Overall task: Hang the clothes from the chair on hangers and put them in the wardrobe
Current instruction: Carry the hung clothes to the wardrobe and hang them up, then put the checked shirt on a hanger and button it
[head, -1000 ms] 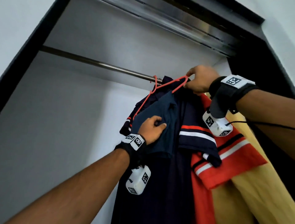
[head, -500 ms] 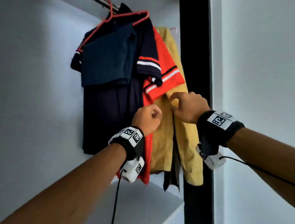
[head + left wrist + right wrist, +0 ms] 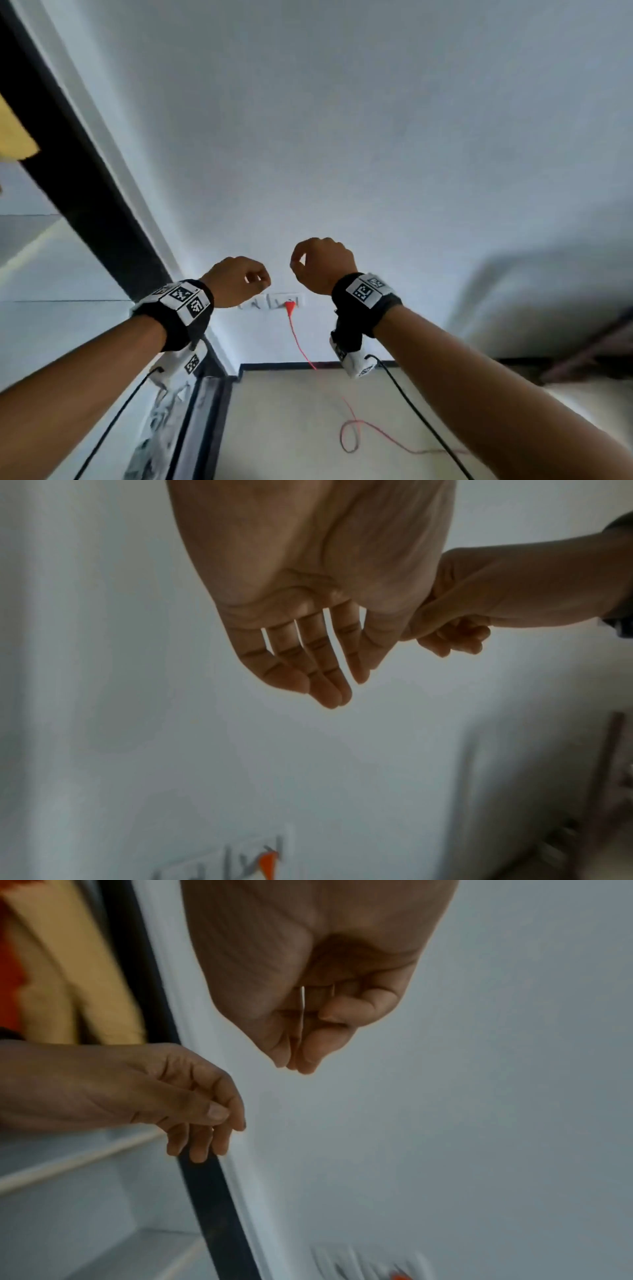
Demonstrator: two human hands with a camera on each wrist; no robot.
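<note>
Both hands hang in the air in front of a plain white wall, away from the wardrobe. My left hand [image 3: 239, 281] is relaxed with fingers nearly straight and holds nothing; the left wrist view shows its bare palm [image 3: 308, 656]. My right hand [image 3: 318, 263] is loosely curled, thumb near the fingertips, and also holds nothing [image 3: 308, 1015]. Of the hung clothes, only a corner of the yellow garment [image 3: 13, 137] shows at the far left edge. The right wrist view catches that yellow garment [image 3: 68, 974] beside a red one [image 3: 10, 974] inside the wardrobe. No hanger or chair is in view.
The wardrobe's black frame [image 3: 85, 192] runs diagonally at left, with a white shelf [image 3: 85, 1156] inside. A wall socket panel [image 3: 274, 301] holds a red plug [image 3: 290, 305]; its red cable [image 3: 359, 435] loops over the floor. Blurred dark furniture [image 3: 582, 359] stands at right.
The view has swung right, from the hanging clothes to the wall. Both hands have let go of the garments and come away from the wardrobe holding nothing.
</note>
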